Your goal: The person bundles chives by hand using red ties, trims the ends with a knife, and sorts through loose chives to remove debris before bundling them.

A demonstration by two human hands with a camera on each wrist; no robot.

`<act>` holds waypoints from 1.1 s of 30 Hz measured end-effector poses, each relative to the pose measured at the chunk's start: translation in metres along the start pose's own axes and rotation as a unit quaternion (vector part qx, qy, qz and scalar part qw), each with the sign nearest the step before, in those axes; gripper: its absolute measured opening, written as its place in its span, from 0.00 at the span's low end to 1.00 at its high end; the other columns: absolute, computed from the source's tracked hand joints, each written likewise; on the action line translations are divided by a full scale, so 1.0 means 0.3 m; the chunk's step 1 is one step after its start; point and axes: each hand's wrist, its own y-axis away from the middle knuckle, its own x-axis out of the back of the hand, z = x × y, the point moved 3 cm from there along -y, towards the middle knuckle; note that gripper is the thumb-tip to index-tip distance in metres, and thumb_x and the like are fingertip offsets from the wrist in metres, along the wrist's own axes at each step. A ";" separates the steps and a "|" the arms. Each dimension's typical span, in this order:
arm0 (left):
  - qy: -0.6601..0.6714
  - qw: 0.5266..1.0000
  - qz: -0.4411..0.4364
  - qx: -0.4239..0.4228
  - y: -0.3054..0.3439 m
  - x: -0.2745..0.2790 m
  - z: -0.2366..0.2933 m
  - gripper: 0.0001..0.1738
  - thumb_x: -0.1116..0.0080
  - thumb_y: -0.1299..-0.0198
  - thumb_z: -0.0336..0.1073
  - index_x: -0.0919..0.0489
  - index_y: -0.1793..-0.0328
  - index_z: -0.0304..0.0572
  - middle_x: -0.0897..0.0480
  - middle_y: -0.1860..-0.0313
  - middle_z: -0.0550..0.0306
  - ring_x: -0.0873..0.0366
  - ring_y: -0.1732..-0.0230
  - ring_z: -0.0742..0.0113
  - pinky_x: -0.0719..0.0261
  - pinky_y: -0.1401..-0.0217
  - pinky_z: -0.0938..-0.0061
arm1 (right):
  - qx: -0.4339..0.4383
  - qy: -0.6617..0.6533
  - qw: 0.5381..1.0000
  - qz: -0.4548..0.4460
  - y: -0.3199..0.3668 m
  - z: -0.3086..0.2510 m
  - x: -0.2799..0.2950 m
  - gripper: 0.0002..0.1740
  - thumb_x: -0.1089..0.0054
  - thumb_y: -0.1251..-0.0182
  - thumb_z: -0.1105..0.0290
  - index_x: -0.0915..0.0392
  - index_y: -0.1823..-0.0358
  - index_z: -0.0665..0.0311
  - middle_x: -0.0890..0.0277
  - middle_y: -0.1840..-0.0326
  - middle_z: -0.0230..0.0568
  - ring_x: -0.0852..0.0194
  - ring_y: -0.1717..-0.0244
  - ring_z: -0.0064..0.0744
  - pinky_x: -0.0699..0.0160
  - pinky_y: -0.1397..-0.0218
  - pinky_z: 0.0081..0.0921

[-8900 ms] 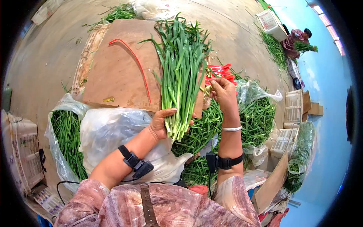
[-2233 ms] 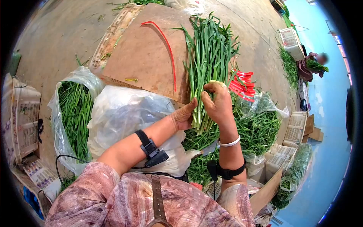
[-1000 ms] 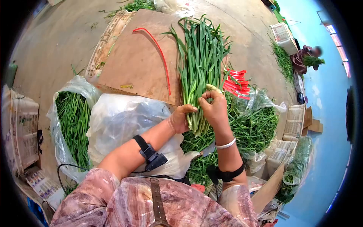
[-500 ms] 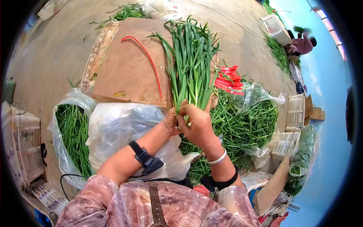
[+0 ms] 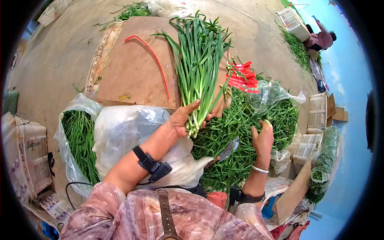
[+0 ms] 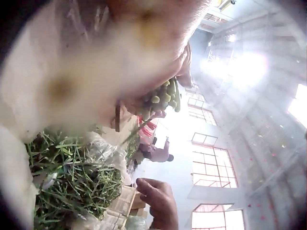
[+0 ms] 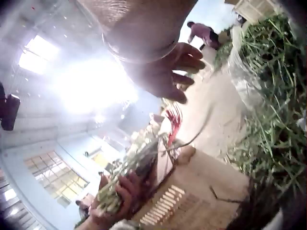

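My left hand (image 5: 182, 118) grips a bunch of leafy greens (image 5: 196, 76) near the pale cut stems, thumb across the front. The long flat leaves reach away over a brown board (image 5: 132, 80). In the left wrist view the stem ends (image 6: 165, 98) stick out beyond my blurred hand. My right hand (image 5: 262, 140), a yellowish covering on one fingertip, hangs over a loose heap of greens (image 5: 240, 116). The right wrist view shows its fingers (image 7: 187, 62) apart, holding nothing. A curved red strip (image 5: 150, 52) lies on the board; more red strips (image 5: 244, 80) are stacked at its right.
Left of me are a whitish plastic bag (image 5: 128, 136) and a clear bag of greens (image 5: 80, 140). A grey blade-like piece (image 5: 229, 147) lies on the heap. Crates (image 5: 316, 114) and cardboard stand at the right; another person (image 5: 322, 40) bends by the far wall.
Earlier my right hand worked at the bunch beside my left; half a second ago it was at the stems. Now it is away to the right over the heap. The left hand keeps its grip.
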 end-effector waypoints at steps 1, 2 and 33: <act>-0.007 1.000 0.007 0.003 -0.006 -0.001 0.007 0.32 0.42 0.42 0.45 0.35 0.38 0.31 0.25 0.47 0.40 0.20 0.56 0.58 0.15 0.62 0.68 | -0.055 -0.158 0.986 -0.027 -0.014 -0.017 -0.018 0.14 0.42 0.44 0.73 0.24 0.56 0.70 0.22 0.69 0.49 0.21 0.67 0.34 0.23 0.62 0.27; 0.004 1.000 -0.007 0.010 -0.002 -0.011 0.010 0.31 0.43 0.41 0.45 0.35 0.38 0.31 0.26 0.46 0.40 0.20 0.54 0.55 0.15 0.59 0.65 | -0.042 -0.268 0.961 -0.046 -0.023 -0.090 -0.019 0.14 0.42 0.44 0.75 0.25 0.55 0.71 0.22 0.69 0.46 0.22 0.70 0.30 0.24 0.65 0.24; -0.081 0.991 0.103 -0.011 -0.007 0.018 0.000 0.20 0.39 0.44 0.41 0.26 0.49 0.38 0.20 0.55 0.48 0.20 0.55 0.59 0.21 0.49 0.61 | 0.267 -0.169 0.947 -0.061 0.051 -0.549 -0.054 0.14 0.37 0.50 0.74 0.27 0.60 0.65 0.26 0.71 0.46 0.24 0.74 0.42 0.24 0.70 0.31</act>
